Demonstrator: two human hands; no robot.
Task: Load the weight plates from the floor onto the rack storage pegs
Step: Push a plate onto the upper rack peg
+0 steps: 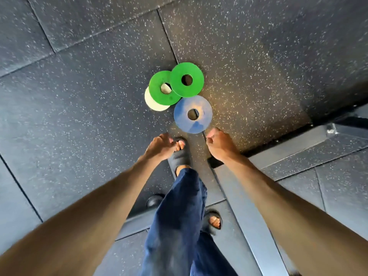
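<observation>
Several small weight plates lie in a cluster on the speckled rubber floor (pixel 79 96). A blue plate (pixel 192 114) lies nearest me. Behind it two green plates overlap, one (pixel 186 79) resting on the edge of the other (pixel 159 87). A white plate (pixel 154 102) peeks out from under the left green one. My left hand (pixel 162 145) and my right hand (pixel 219 143) hang just short of the blue plate, fingers curled, holding nothing. No storage peg is in view.
A grey steel rack base beam (pixel 249 216) runs along the floor under my right arm, with a cross beam (pixel 298 144) to the right. My feet in dark slides (pixel 179 156) stand between the hands. A dark round knob (pixel 154 200) sits lower left.
</observation>
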